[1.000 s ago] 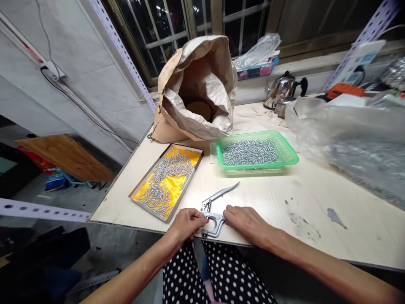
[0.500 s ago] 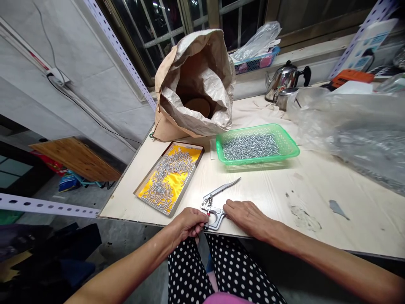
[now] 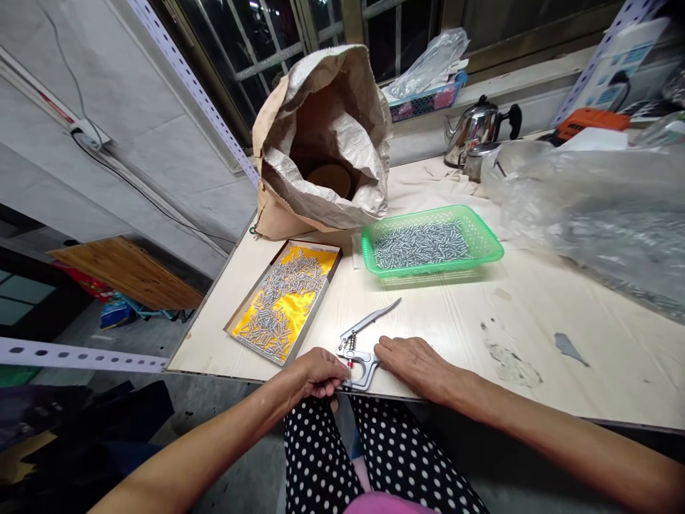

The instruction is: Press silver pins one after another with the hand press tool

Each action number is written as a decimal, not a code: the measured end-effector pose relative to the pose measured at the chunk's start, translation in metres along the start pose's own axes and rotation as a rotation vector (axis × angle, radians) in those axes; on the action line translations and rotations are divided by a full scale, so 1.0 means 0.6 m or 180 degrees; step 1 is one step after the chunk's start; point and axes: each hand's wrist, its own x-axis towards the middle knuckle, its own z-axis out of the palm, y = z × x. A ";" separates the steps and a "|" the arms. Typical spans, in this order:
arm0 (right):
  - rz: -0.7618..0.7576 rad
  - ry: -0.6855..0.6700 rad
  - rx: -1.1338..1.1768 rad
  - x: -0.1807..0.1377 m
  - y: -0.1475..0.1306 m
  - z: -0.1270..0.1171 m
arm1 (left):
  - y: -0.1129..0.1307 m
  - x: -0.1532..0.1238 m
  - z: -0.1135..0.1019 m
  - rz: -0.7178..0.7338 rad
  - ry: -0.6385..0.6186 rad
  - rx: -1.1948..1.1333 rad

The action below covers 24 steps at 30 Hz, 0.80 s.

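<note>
A small metal hand press [image 3: 362, 343] with a long lever stands at the near edge of the pale table [image 3: 540, 314]. My left hand [image 3: 315, 373] is closed in a pinch at the tool's jaw, by a red spot; what it pinches is too small to name. My right hand [image 3: 416, 364] lies on the table with its fingers pressed against the tool's base. A flat tray with yellow lining [image 3: 296, 308] holds several small metal pieces to the left. A green plastic basket [image 3: 486, 240] full of similar metal pieces stands beyond the tool.
A large open paper sack [image 3: 321, 135] stands at the back left. A clear plastic bag [image 3: 594, 214] of metal parts covers the right side. A steel kettle [image 3: 476, 128] and a blue basket [image 3: 428, 100] sit by the window. My polka-dot lap [image 3: 385, 457] is under the table edge.
The view has shifted slightly, so things sit a little lower and to the left. Both hands stay at the press, with barely any movement.
</note>
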 end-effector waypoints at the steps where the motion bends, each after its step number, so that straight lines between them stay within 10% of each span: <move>1: 0.0022 0.0001 0.0012 0.001 0.001 -0.005 | 0.000 0.000 0.000 -0.0016 -0.0005 -0.0010; 19: 0.0229 0.0052 -0.0129 0.027 0.039 -0.044 | -0.004 -0.019 0.006 0.0057 0.0056 -0.0025; 24: 0.0169 0.0180 0.0166 0.015 0.029 -0.041 | -0.001 -0.055 0.028 0.1305 0.1419 0.1628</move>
